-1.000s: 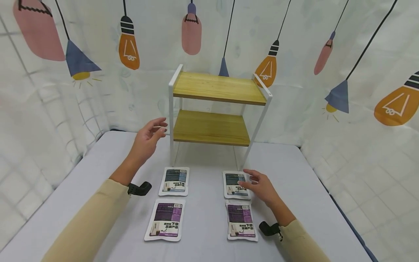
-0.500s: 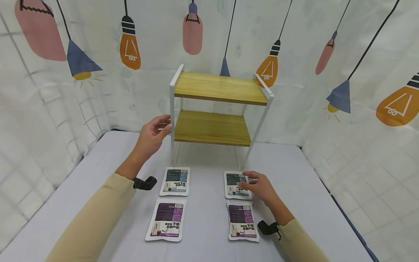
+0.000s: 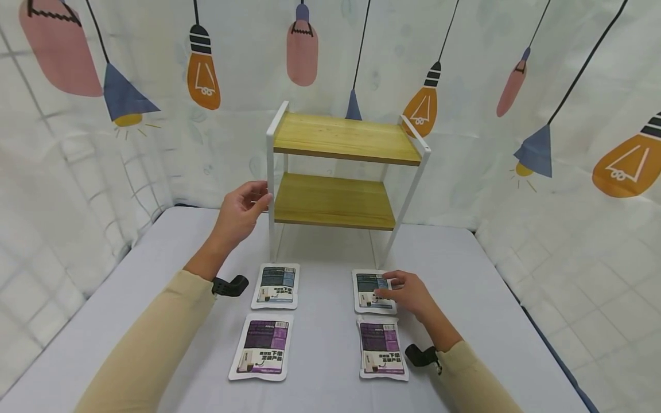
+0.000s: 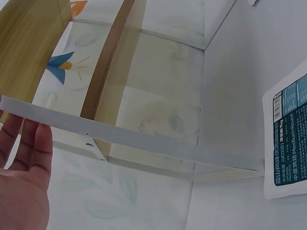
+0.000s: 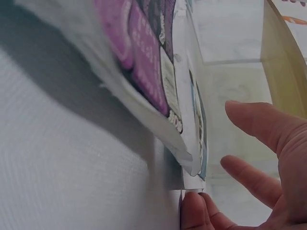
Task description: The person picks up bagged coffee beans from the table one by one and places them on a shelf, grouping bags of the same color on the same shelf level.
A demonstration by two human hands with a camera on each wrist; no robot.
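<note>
In the head view a two-tier shelf (image 3: 335,198) with white posts and yellow wood boards stands at the back of the table. My left hand (image 3: 238,211) is at its left front post (image 3: 271,189); in the left wrist view the fingertips (image 4: 42,141) meet the post's edge. At the right, my right hand (image 3: 410,293) hovers over the right-hand teal-labelled packet (image 3: 369,301), thumb and forefinger apart. Low fingers (image 5: 194,211) lie near the packet edge in the right wrist view; contact is hard to tell.
Another teal-labelled packet (image 3: 276,287) lies in front of the shelf's left side. Two purple-labelled packets, one left (image 3: 261,347) and one right (image 3: 383,350), lie nearer on the white tabletop (image 3: 320,367). A patterned curtain (image 3: 242,137) hangs close behind the shelf.
My left hand has moved slightly right, up to the shelf's left post. My right hand has stayed over the packet almost unmoved. Shelf and packets stand as before.
</note>
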